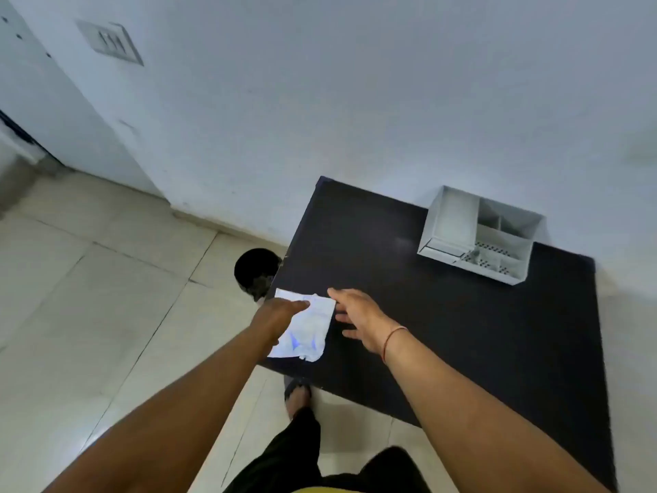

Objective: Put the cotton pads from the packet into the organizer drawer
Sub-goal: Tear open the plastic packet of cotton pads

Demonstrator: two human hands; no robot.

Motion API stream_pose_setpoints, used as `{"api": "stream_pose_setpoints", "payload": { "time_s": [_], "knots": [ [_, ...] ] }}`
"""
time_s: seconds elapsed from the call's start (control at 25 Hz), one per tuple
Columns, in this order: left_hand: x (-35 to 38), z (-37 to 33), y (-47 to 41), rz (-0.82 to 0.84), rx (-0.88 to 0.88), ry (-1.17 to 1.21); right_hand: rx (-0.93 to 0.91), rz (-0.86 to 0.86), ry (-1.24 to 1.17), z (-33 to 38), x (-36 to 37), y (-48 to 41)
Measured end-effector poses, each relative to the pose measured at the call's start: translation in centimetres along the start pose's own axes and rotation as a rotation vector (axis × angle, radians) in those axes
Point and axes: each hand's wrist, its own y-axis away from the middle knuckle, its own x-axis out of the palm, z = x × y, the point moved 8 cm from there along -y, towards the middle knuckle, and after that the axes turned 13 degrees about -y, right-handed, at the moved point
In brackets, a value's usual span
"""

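Note:
A white packet [308,330] with blue print lies flat at the near left corner of the dark table [444,314]. My left hand [279,316] rests on the packet's left side, a finger stretched over its top edge. My right hand [359,320] hovers at the packet's right edge, fingers spread, touching or nearly touching it. A white organizer [480,234] with several compartments stands at the table's far right by the wall; its small drawer [489,261] at the front sticks out. No loose cotton pads are visible.
A round black object [257,270] sits on the tiled floor just left of the table. The white wall runs behind the table. My foot [297,394] is on the floor under the table's near edge.

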Motion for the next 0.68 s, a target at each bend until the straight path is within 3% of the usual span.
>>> {"api": "stream_pose_setpoints", "payload": {
  "time_s": [0.24, 0.4, 0.48, 0.6, 0.68],
  "knots": [
    [0.9, 4.2, -2.6, 0.09, -0.145, 0.218, 0.095, -0.262, 0.105, -5.1, 0.1, -6.6],
    [1.0, 4.3, -2.7, 0.171, -0.196, 0.442, 0.025, -0.204, 0.135, -4.2, 2.1, -7.4],
    [1.2, 3.1, -2.3, 0.281, -0.219, 0.637, -0.197, -0.145, 0.353, 0.0, 3.1, -5.3],
    [1.0, -1.6, -1.7, 0.434, -0.125, 0.84, -0.71, -0.09, 0.927, 6.1, 4.5, 0.4],
    [0.6, -5.5, -0.9, 0.486, -0.039, 0.845, -0.86, -0.059, 1.204, 7.4, 4.7, 3.6]
  ]
}}
